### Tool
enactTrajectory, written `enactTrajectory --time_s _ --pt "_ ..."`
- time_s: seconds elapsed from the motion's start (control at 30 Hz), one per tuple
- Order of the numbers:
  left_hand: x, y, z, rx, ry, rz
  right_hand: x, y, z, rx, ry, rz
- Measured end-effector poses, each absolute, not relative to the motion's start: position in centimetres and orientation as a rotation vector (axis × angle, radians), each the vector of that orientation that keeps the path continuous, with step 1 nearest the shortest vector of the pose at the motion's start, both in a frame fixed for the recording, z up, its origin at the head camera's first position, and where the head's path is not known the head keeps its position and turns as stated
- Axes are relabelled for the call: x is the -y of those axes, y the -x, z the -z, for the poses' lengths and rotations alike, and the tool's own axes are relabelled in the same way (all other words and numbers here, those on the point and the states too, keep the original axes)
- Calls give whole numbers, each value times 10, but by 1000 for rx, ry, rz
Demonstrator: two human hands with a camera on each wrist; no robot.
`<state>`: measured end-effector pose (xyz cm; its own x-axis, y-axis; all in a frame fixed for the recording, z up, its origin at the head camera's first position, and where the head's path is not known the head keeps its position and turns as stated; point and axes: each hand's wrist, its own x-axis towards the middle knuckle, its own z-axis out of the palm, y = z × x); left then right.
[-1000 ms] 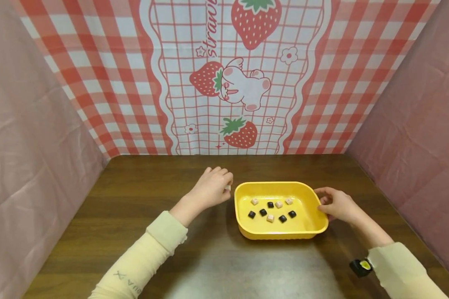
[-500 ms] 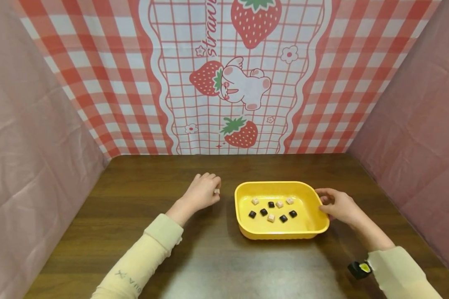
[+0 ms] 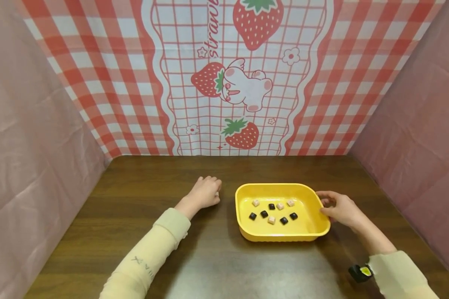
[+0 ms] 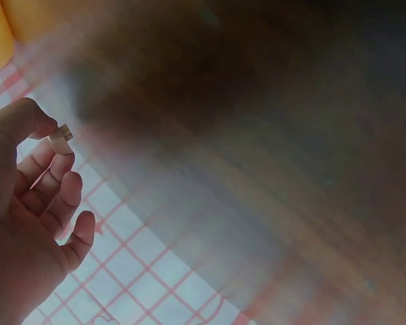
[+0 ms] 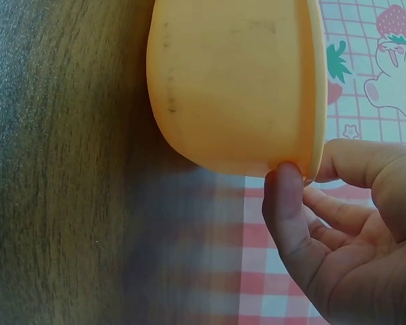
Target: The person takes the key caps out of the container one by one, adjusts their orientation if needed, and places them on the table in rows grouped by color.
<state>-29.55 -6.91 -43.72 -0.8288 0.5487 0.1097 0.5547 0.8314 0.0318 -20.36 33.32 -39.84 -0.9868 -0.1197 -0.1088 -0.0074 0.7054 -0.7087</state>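
**Nine inside, one outside**

At the left, a sleeved arm reaches over the wooden table (image 3: 224, 265) and ends in the left hand (image 3: 206, 192), which stands beside the bin and apart from it. The left wrist view shows its thumb and forefinger pinching a pale cube (image 4: 61, 139), the other fingers loosely bent. One face seems to carry a dark notch or mark, though the blur there leaves this unsure.

Next comes the yellow bin (image 3: 282, 238), upright on the table right of centre: a shallow oblong with rounded corners, a smooth rim and a glossy floor. Nine pieces lie on that floor, five black cubes (image 3: 264, 214) and four light cubes (image 3: 271, 220), mixed in two loose rows and spread rather than stacked. As a judgement of progress, the count stands at nine within the walls and one out, held in the fingers and not yet set down.

At the far right, the right hand (image 3: 343, 210) grips the bin's short end, its digits on both sides of the rim. A small black device (image 3: 360, 273) sits by that sleeve's cuff. Behind everything hangs a red-checked cloth (image 3: 131, 74) printed with strawberries.
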Motion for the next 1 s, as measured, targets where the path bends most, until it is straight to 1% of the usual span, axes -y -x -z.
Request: enactTrajectory --time_s 0.3,0.67,1.0 --pt "67 299 443 2989 854 78 -333 203 398 -2755 92 1148" --pt "74 296 439 2980 836 147 -331 205 397 -2741 97 1164" --pt "78 289 416 2898 833 208 -331 204 396 -2748 106 1148"
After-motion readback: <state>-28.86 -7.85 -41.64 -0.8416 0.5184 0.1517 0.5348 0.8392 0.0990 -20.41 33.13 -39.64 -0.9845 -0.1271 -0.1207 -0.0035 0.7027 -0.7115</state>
